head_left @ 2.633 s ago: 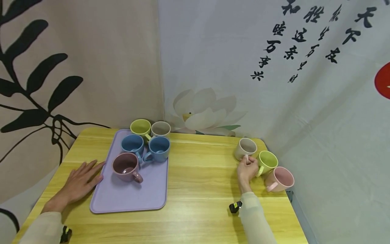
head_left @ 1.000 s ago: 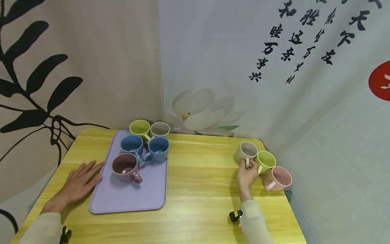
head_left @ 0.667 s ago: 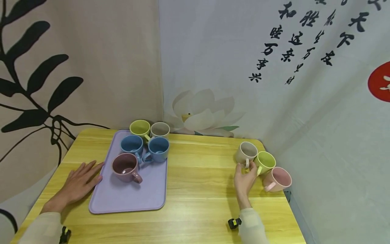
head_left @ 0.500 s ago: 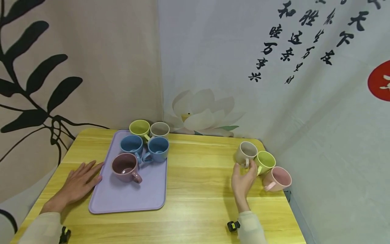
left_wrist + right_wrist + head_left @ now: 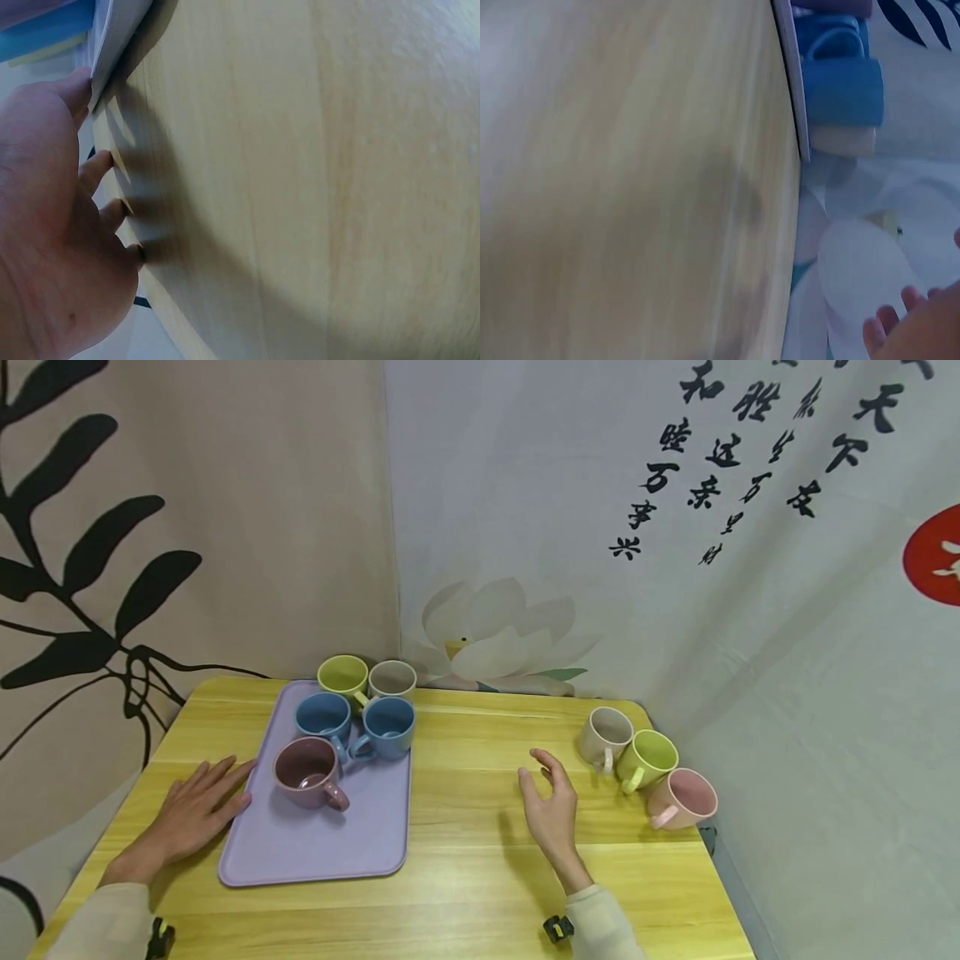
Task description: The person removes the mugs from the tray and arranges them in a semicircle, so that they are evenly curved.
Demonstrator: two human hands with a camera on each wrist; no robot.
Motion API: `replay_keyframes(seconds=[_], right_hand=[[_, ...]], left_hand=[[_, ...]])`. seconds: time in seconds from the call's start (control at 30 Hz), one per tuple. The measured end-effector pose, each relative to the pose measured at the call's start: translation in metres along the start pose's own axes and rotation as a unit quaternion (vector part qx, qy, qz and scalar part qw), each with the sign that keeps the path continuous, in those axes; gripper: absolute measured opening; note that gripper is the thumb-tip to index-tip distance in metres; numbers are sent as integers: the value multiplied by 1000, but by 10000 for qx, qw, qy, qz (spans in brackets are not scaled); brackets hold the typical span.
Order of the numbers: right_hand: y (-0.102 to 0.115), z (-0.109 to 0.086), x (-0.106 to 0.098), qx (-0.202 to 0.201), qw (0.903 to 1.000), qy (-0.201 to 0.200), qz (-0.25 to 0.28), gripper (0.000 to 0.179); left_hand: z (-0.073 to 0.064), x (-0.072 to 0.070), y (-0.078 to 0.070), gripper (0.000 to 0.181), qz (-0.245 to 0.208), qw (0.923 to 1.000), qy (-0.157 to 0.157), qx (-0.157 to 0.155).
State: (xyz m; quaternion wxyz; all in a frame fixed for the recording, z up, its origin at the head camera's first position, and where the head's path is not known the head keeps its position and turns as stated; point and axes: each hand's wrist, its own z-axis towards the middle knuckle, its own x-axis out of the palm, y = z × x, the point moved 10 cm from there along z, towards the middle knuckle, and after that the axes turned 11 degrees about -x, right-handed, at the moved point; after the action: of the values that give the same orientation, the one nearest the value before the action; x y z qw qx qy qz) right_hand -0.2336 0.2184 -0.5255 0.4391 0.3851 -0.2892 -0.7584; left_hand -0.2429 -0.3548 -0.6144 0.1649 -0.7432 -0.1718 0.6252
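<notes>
My left hand [image 5: 191,810] lies with spread fingers at the left edge of a lilac tray [image 5: 330,852], fingertips right at its rim. In the left wrist view the thumb of the left hand [image 5: 60,202] meets the tray's side. My right hand [image 5: 552,814] is over the table with loosely bent, parted fingers and nothing in them. Right of it stand a grey-white mug [image 5: 600,745], a lime green mug [image 5: 645,764] and a pink mug [image 5: 684,806], handles toward me. On the tray are a mauve mug [image 5: 307,781], two blue mugs [image 5: 393,739], a green mug [image 5: 337,672] and a grey mug [image 5: 392,672].
The wooden table [image 5: 480,893] ends at the back against a printed curtain [image 5: 510,510] with a lotus and black characters. The mugs on the tray crowd its back half. Both wrists wear small black devices.
My right hand has released the grey-white mug's handle and drawn back to the left. That mug sits slightly nearer me than at first. My left hand has stayed at the tray.
</notes>
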Motion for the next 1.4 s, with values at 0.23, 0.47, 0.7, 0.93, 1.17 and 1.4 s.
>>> replay_keyframes(seconds=[0.23, 0.47, 0.7, 0.93, 1.17, 1.4], right_hand=[[16, -9, 52, -226, 9930, 1083, 422, 43], [29, -15, 90, -162, 9826, 1630, 880, 46], [40, -15, 124, -85, 9740, 1859, 1288, 46], [51, -17, 157, 1, 9628, 2144, 1643, 47], [57, -18, 181, 169, 9533, 2291, 1961, 48], [57, -22, 202, 409, 9475, 2480, 1978, 52]], left_hand=[[0, 1, -2, 68, -64, 10000, -9, 20], [0, 1, -3, 68, -78, 9999, -64, 83], [-2, -1, -4, 68, -64, 10000, -28, 58], [-2, -1, -2, 68, -46, 10000, -1, 12], [0, -1, -1, 70, -81, 9999, 47, -54], [-1, 0, 0, 69, -44, 10000, 23, -39]])
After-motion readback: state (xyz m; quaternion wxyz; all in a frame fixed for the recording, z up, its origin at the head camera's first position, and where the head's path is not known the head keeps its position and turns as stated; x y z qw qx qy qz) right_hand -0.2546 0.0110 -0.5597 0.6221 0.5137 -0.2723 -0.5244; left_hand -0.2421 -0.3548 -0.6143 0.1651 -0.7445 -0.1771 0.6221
